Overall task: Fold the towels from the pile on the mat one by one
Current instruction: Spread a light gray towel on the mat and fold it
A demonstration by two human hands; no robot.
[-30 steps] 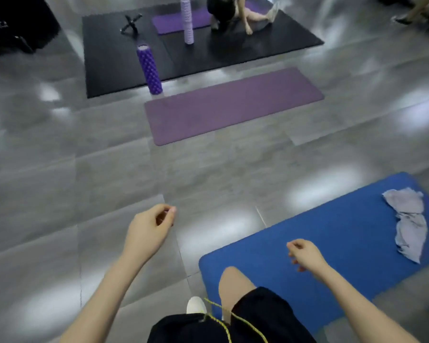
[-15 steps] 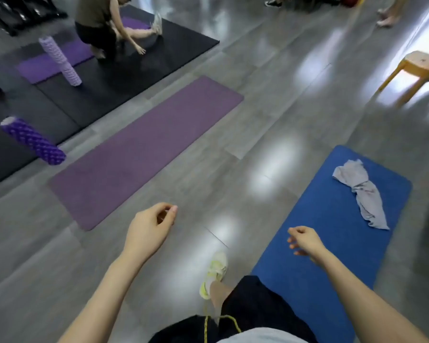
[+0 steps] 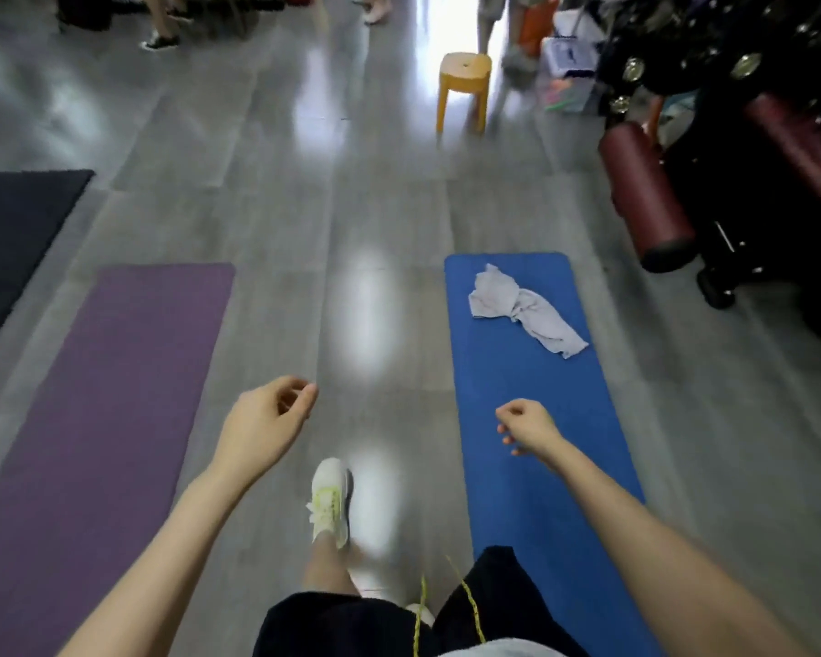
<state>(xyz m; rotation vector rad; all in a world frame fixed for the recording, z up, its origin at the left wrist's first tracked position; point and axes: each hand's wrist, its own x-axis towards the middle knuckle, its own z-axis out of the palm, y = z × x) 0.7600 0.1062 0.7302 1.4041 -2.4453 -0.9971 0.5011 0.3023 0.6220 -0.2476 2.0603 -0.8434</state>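
Note:
A crumpled grey towel pile (image 3: 522,308) lies near the far end of the blue mat (image 3: 517,381), which runs away from me on the right. My left hand (image 3: 266,426) hangs over the grey floor between the two mats, fingers loosely curled, holding nothing. Over the blue mat's near left part, my right hand (image 3: 527,426) is also loosely curled and empty. Both hands are well short of the towels.
A purple mat (image 3: 105,395) lies on the left, with a black mat (image 3: 15,225) beyond it. A yellow stool (image 3: 463,87) stands ahead. Dark gym equipment with maroon pads (image 3: 645,196) crowds the right side. People's legs show at the far edge. My white shoe (image 3: 330,500) is on the floor.
My view has swung right, so the blue mat now runs straight ahead with the towels in line. I have stepped forward. Both hands keep their loose, empty pose.

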